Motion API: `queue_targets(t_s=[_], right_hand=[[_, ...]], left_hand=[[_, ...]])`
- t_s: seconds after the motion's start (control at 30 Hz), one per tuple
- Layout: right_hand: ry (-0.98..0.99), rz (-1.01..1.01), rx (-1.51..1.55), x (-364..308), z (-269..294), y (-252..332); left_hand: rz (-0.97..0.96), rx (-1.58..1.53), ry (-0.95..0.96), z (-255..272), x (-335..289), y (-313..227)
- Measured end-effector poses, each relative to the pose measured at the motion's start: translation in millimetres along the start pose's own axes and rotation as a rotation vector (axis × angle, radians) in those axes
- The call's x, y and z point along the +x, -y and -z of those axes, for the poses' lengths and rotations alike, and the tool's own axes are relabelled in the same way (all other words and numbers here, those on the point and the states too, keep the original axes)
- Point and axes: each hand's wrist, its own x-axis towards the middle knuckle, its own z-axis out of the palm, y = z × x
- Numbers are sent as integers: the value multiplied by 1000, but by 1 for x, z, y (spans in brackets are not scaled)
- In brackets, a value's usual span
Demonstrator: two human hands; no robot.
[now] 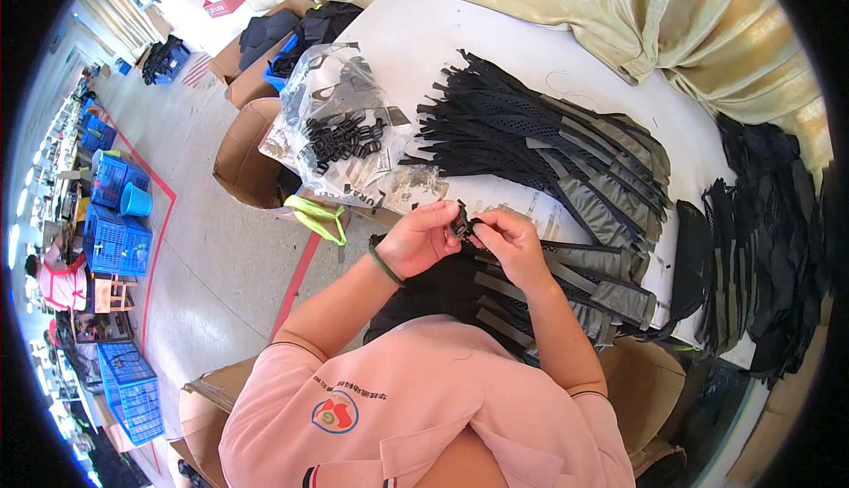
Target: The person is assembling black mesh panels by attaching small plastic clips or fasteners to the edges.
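At the frame's centre, left hand (419, 240) and right hand (513, 245) pinch what is probably a black buckle (459, 224), its outline partly hidden.

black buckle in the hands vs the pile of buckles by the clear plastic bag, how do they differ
The black buckle is a small piece at the fingertips, while the pile of buckles is a jumble of many.
The buckle is held up between the left hand and right hand; the pile lies with the clear plastic bag on the table, untouched.
Both are black.
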Motion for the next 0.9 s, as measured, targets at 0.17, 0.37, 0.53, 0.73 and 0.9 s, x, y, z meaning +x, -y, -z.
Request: queue_targets(t_s=[0.17, 0.37, 0.53, 0.73, 0.9], right_hand=[[74, -30, 40, 0, 0, 1], [94, 24, -138, -1, 2, -4], [119, 217, -524, -3, 2, 12], [-136, 58, -88, -9, -14, -2], [-119, 50, -76, -10, -5, 1]], left_hand=[[19, 11, 21, 7, 2, 2], [41, 10, 74, 7, 6, 6], [70, 28, -39, 7, 4, 11], [21, 22, -28, 10, 7, 18], [2, 136, -64, 8, 9, 21]])
